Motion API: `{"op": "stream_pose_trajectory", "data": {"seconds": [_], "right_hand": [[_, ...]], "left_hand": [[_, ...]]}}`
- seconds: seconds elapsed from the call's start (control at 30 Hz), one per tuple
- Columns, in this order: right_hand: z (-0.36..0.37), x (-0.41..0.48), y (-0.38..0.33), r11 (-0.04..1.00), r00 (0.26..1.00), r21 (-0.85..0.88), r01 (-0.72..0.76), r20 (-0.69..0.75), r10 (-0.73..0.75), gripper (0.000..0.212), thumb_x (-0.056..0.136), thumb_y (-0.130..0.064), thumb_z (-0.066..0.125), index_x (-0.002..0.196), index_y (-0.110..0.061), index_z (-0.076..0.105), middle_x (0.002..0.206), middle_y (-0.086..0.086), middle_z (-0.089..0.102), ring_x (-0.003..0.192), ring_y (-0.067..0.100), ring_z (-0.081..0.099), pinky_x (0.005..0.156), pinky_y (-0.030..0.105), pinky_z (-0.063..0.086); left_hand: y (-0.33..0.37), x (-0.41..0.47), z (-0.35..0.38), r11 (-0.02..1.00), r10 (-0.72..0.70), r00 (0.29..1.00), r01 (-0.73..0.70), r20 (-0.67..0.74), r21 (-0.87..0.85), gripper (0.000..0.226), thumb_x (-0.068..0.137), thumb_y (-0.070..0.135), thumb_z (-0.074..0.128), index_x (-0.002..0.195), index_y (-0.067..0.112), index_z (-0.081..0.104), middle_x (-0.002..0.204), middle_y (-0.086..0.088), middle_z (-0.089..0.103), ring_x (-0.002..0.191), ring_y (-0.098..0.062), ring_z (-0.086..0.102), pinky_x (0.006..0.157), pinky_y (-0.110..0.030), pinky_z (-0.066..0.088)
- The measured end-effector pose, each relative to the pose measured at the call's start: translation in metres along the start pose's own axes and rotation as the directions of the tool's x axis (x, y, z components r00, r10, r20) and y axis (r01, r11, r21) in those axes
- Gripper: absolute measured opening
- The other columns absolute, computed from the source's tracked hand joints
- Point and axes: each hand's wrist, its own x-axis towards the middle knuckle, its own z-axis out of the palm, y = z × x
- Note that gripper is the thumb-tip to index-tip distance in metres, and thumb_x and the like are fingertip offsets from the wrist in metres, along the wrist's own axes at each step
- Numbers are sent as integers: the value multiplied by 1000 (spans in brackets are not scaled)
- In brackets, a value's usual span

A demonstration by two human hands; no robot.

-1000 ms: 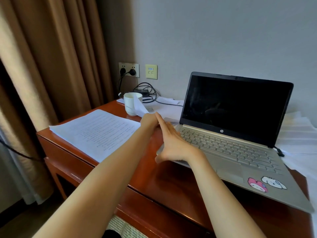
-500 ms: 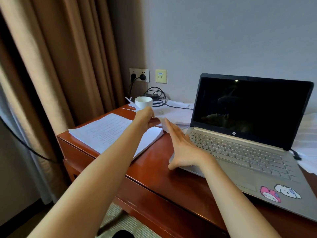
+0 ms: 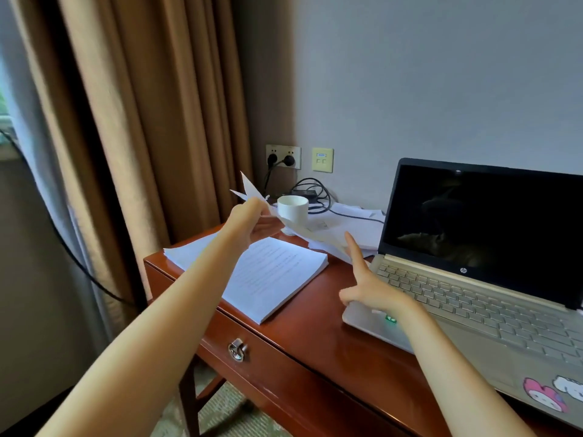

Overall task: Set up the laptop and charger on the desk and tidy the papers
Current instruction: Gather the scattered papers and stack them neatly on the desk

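L hand [image 3: 249,217] is up over the desk [image 3: 315,329], fingers curled round a few loose sheets [image 3: 310,233]. It grips them at one end, corners sticking up past the knuckles, the rest sagging down to the right in front of the white cup [image 3: 292,208]. R hand [image 3: 369,290] sits over the front-left corner of the laptop [image 3: 473,288], holding nothing: index finger straight up w/ its tip at the low end of those sheets (touching or just short, can't tell), thumb stuck out to the left, other fingers hidden behind the hand. Laptop's on the right half of the desk, lid open, screen dark, 2 cartoon stickers [image 3: 542,394] on the palm rest. Thick stack of printed papers [image 3: 274,275] lies flat on the left part of the desk, partly under the L forearm, near the laptop but apart from it. More papers in a loose heap [image 3: 359,230] at the back, btw cup and screen. Charger brick [image 3: 304,193] is at the back by the wall, behind the cup, black cable looped round it; one lead runs over the heap toward the laptop. Wall socket [image 3: 283,156] just above has 2 plugs in. Brown curtain [image 3: 142,121] hangs left of the desk; metal drawer pull [image 3: 236,350] on the desk front.
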Motion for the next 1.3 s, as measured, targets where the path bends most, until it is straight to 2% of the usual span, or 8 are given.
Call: {"op": "stream_pose_trajectory", "data": {"seconds": [0.2, 0.33, 0.4, 0.57, 0.67, 0.77, 0.97, 1.3], "right_hand": [[-5, 41, 3, 929, 930, 355, -106, -295, 219, 60, 82, 10, 39, 135, -18, 42, 125, -1, 44, 118, 18, 43, 95, 30, 39], [-2, 59, 0, 908, 890, 353, -224, -307, 338, 15, 85, -6, 45, 79, -19, 49, 73, -2, 37, 66, 13, 36, 65, 26, 34], [-1, 67, 1, 927, 886, 298, -227, -333, 324, 22, 86, -9, 47, 68, -17, 39, 70, 4, 36, 64, 17, 35, 59, 27, 26], [0, 74, -8, 832, 890, 511, -214, -249, 382, 13, 93, -22, 52, 98, -11, 48, 83, 6, 51, 84, 22, 50, 76, 33, 46], [-5, 74, -11, 731, 913, 640, -236, -111, 392, 33, 89, -30, 61, 112, -12, 45, 96, 10, 56, 72, 18, 54, 52, 24, 42], [-8, 78, -4, 779, 913, 613, -133, -231, 337, 17, 85, -20, 67, 95, -11, 57, 71, 1, 50, 59, 12, 44, 36, 13, 31], [-8, 79, 3, 903, 791, 396, 167, -600, 117, 24, 88, -13, 63, 79, 9, 61, 81, 24, 63, 72, 27, 56, 68, 27, 38], [1, 71, -14, 840, 878, 450, 304, -475, -62, 20, 95, -18, 50, 115, -17, 52, 102, -9, 61, 95, 8, 58, 82, 23, 48]], "left_hand": [[2, 11, -45, 985, 80, 996, -85, 40, 147, 3, 93, 9, 51, 94, 7, 53, 83, -7, 60, 71, -17, 62, 51, -16, 54], [1, 26, -79, 983, 59, 998, -55, -19, 175, 20, 92, 13, 52, 110, 6, 55, 110, -13, 63, 89, -24, 64, 70, -31, 54], [5, 27, -95, 986, 37, 998, -29, -43, 167, 22, 93, 17, 52, 113, 8, 56, 111, -13, 63, 93, -26, 63, 74, -37, 53], [13, 25, -121, 985, 90, 990, -104, 105, 138, 17, 98, 19, 43, 92, 17, 59, 75, 0, 69, 69, -15, 67, 62, -31, 54], [9, 30, -131, 980, 155, 978, -169, 139, 102, 20, 98, 14, 43, 90, 15, 61, 65, 5, 71, 58, -7, 68, 51, -22, 55], [0, 35, -135, 969, 199, 976, -209, 84, 129, 22, 98, 12, 44, 82, 14, 60, 62, 5, 69, 55, -8, 67, 51, -22, 55], [-22, 45, -129, 942, 297, 955, -292, -7, 163, 19, 94, 11, 51, 83, 21, 62, 78, 7, 70, 71, -6, 67, 55, -19, 55], [-33, 51, -106, 909, 388, 917, -366, -87, 200, 12, 92, 24, 55, 102, 18, 56, 94, 6, 61, 86, -13, 60, 65, -23, 49]]}}
